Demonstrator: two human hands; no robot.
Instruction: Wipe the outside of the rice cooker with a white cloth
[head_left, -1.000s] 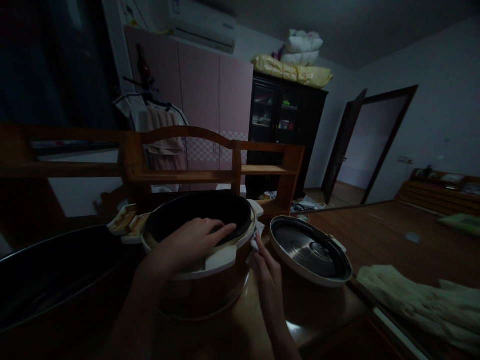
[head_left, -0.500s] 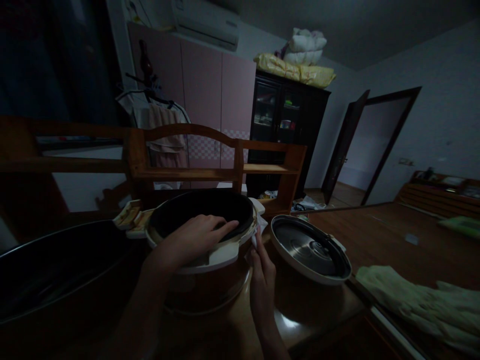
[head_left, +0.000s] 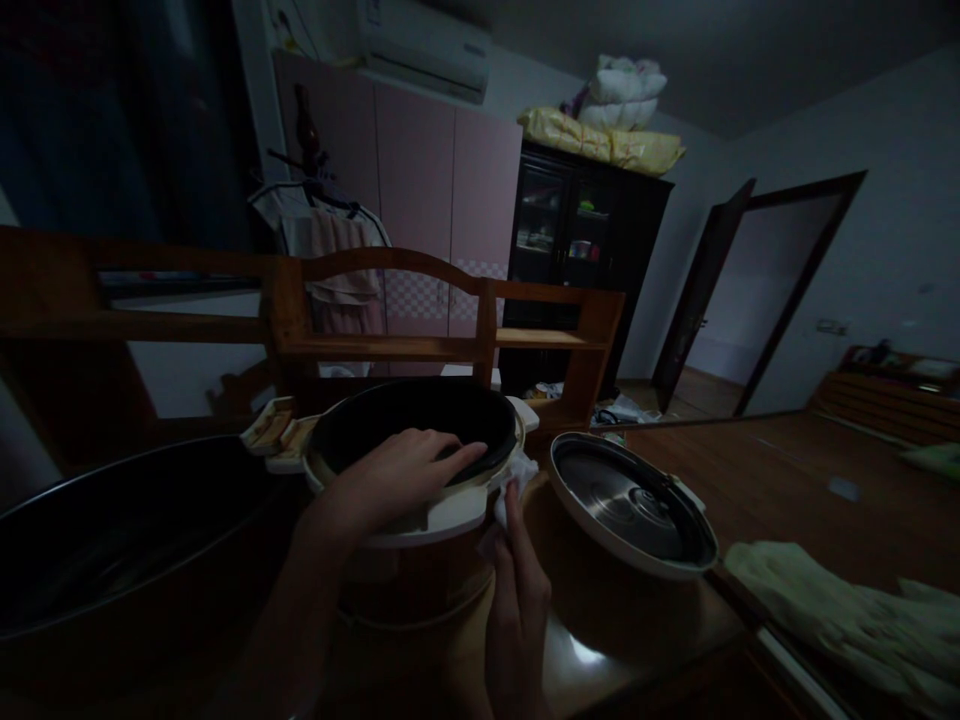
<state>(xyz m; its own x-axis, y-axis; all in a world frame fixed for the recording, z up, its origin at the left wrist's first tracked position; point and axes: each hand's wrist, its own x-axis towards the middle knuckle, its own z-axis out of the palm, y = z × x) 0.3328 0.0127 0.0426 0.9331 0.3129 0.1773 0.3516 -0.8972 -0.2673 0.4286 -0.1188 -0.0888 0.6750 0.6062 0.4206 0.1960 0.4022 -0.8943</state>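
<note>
Evidently the cooker (head_left: 416, 585) stood on the worktop (head_left: 619, 650), between the black basin (head_left: 187, 500) on the left and the lid (head_left: 622, 500) near the right edge, its metal inside showing. The left hand (head_left: 409, 465) lay over the cooker's front rim, its fingertips hidden in the dark pot (head_left: 420, 400); whether it gripped anything could not be told. The right hand (head_left: 517, 575) pinched a crumpled tissue (head_left: 517, 470) against the rim's right side. A wooden shelf (head_left: 382, 346) ran along the far edge.
</note>
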